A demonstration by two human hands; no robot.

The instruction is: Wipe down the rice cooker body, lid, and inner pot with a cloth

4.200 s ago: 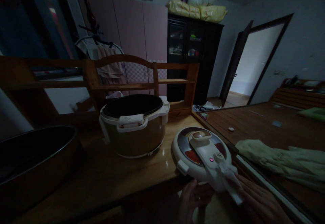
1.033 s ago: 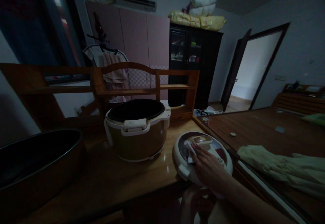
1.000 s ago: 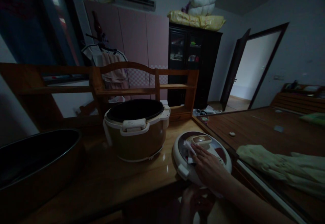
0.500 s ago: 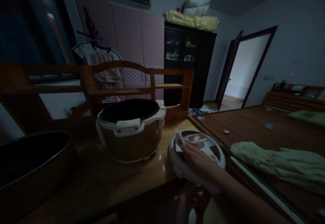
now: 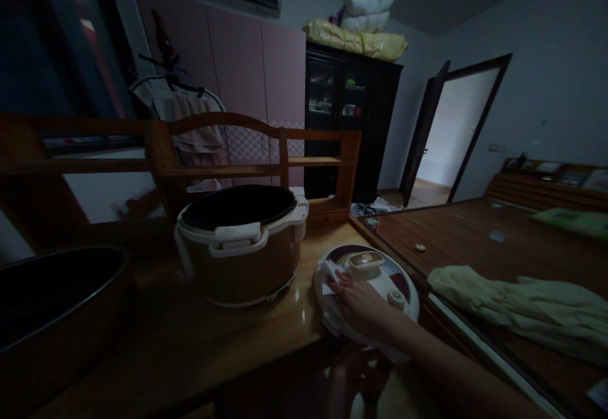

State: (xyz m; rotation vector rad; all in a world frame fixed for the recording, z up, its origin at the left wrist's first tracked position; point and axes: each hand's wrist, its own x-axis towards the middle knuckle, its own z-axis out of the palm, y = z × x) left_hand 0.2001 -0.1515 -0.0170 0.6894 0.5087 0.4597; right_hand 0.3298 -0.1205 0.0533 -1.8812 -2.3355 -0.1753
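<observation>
A rice cooker lid, white with a dark red and silver top, lies at the right end of the wooden table. My right hand presses a folded white wipe onto the lid's left side, fingers closed over it. In dim light below the lid's near edge is my left hand; its fingers are too dark to make out. To the left stands the rice cooker body, lidless, its dark interior showing and its white handle facing me.
A large dark pot occupies the table's left end. A wooden shelf rail runs along the back. On the right, a brown bed surface carries a pale crumpled cloth and a small white round object.
My right hand has slid slightly left and down over the lid, and the wipe now lies flatter under the fingers. The view has shifted a little.
</observation>
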